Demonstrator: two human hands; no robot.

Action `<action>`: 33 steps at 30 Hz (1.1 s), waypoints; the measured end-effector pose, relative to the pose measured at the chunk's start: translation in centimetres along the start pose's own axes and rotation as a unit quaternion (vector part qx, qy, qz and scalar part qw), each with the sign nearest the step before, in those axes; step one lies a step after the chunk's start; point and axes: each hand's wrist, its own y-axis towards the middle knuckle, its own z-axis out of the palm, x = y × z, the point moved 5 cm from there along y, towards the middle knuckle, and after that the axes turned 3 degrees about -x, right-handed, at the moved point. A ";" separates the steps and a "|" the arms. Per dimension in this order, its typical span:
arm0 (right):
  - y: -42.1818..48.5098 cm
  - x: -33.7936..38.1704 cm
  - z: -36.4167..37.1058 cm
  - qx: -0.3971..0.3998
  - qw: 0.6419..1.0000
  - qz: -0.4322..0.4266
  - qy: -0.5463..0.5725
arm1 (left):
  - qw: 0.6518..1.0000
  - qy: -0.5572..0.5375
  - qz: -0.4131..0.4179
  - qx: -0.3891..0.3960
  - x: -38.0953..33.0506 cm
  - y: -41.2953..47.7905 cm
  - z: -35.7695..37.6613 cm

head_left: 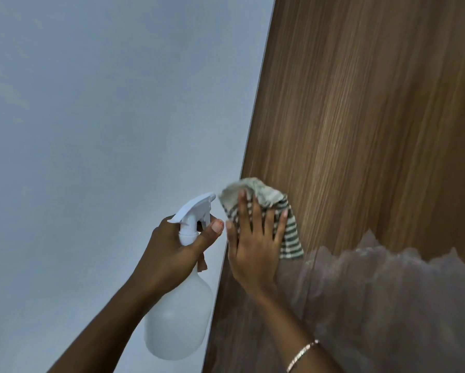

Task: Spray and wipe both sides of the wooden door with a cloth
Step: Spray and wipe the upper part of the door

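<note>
The right hand presses a striped cloth flat against the wooden door, fingers spread straight, near the door's left edge. The left hand grips the neck of a white spray bottle, held upright just beside the door, before a pale wall.

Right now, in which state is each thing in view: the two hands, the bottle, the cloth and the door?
left hand: grips the spray bottle by its neck.
right hand: flat, fingers spread, presses the cloth on the door.
spray bottle: held upright beside the door's edge, nozzle toward the cloth.
cloth: crumpled, pinned against the door near its edge.
door: wooden face in view; wet or dry, cannot tell.
</note>
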 end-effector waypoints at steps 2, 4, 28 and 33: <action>-0.5 -0.4 0.2 0.001 1.000 -0.006 0.000 | 1.000 0.007 0.003 0.005 0.0 0.0 0.2; 3.3 -1.2 0.0 -0.010 1.000 0.012 -0.012 | 1.000 0.006 0.003 0.009 0.1 0.0 0.3; 2.5 -7.7 -1.3 -0.075 0.986 0.143 -0.031 | 0.999 -0.027 -0.028 -0.010 -0.1 -1.6 5.3; 1.1 -0.4 1.0 0.005 0.999 -0.041 0.008 | 0.997 0.027 -0.032 -0.065 0.4 -2.2 5.6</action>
